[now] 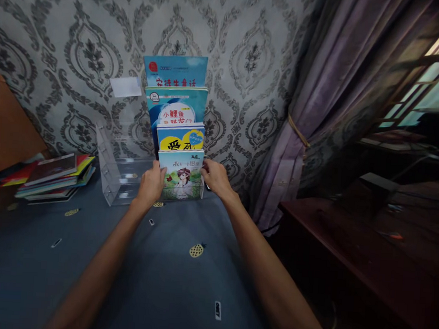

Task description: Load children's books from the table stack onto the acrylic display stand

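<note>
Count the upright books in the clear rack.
4 visible, front to back: the green book, the yellow-and-blue book, the teal book, and the blue book rising highest. Others may be hidden between them.

The upright paperback with a green-and-white illustrated cover (183, 182) and those behind it partly hide the lower covers of the yellow-and-blue (167, 142), teal (196, 96) and plain blue (177, 61) paperbacks, whose smallest print is illegible. Some fingers of the bare left hand (151, 182) and bare right hand (216, 176) are hidden. The left edge crops a flat brown board (9, 127); shadow blurs items on the dark red desk (329, 245).
</note>
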Action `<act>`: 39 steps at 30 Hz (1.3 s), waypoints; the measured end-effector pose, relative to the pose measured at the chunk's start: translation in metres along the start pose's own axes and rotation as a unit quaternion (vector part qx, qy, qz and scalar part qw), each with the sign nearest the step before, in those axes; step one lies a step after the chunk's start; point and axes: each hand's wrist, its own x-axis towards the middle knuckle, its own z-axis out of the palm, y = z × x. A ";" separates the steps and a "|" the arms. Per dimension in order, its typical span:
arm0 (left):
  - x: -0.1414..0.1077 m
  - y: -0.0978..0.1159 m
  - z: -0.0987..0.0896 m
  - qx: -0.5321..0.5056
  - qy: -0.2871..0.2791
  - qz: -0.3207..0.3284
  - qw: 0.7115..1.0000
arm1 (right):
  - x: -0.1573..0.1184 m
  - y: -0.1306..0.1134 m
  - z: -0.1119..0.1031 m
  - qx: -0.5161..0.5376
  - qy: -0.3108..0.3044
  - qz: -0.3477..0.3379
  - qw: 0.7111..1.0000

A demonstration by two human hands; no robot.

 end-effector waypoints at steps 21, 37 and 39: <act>0.001 0.001 0.003 -0.003 -0.009 -0.008 1.000 | -0.001 -0.004 -0.005 -0.039 -0.009 -0.005 0.999; 0.003 -0.004 -0.002 -0.029 -0.018 0.007 0.999 | 0.002 0.005 0.001 0.048 0.017 -0.002 0.999; 0.002 -0.003 -0.004 -0.027 -0.020 0.007 0.999 | 0.002 0.004 -0.001 0.049 0.017 0.003 0.999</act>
